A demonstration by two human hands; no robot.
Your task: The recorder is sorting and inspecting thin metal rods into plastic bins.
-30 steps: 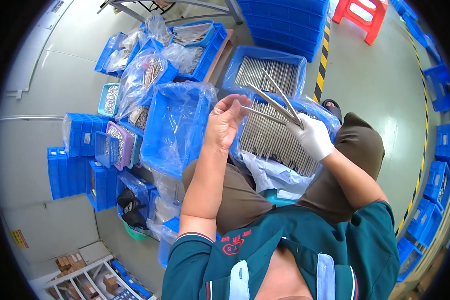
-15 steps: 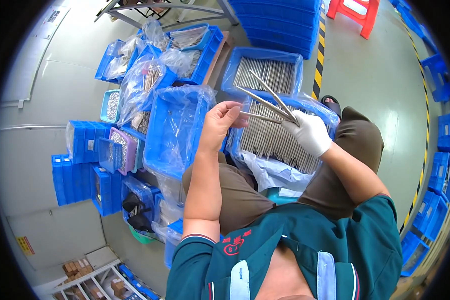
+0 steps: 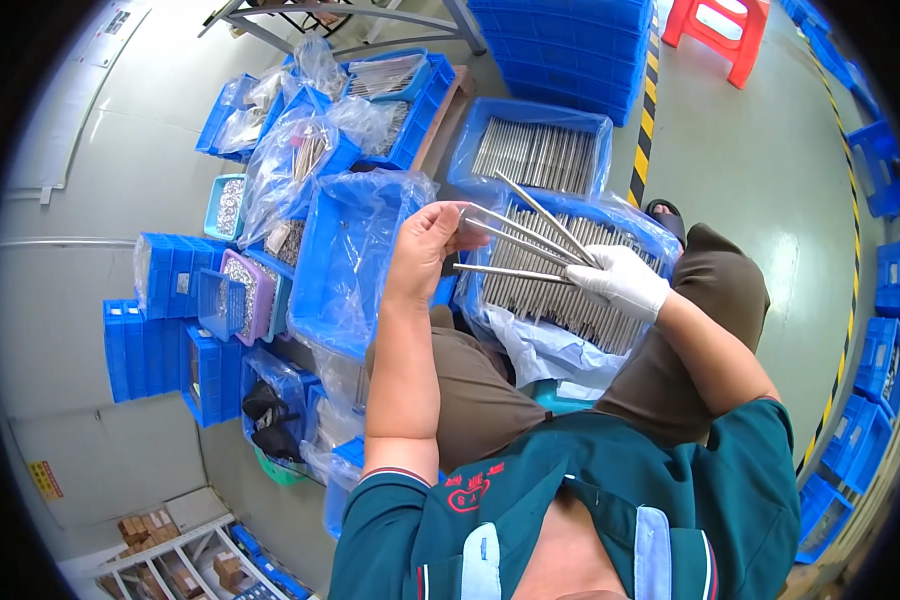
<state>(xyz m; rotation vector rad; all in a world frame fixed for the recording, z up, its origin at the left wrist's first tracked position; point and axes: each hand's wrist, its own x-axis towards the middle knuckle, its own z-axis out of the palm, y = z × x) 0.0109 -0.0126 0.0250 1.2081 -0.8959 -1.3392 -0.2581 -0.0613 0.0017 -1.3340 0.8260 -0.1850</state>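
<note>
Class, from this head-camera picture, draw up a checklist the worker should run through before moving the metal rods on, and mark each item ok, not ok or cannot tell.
1. Right hand, in a white glove, grips the metal rods at one end: ok.
2. Left hand, bare, touches the rods' free ends: ok.
3. Rods aligned: not ok, they fan apart.
4. Bin of rods directly under the hands: ok.
5. Plastic-lined blue bin on the left free of parts: cannot tell.
</note>
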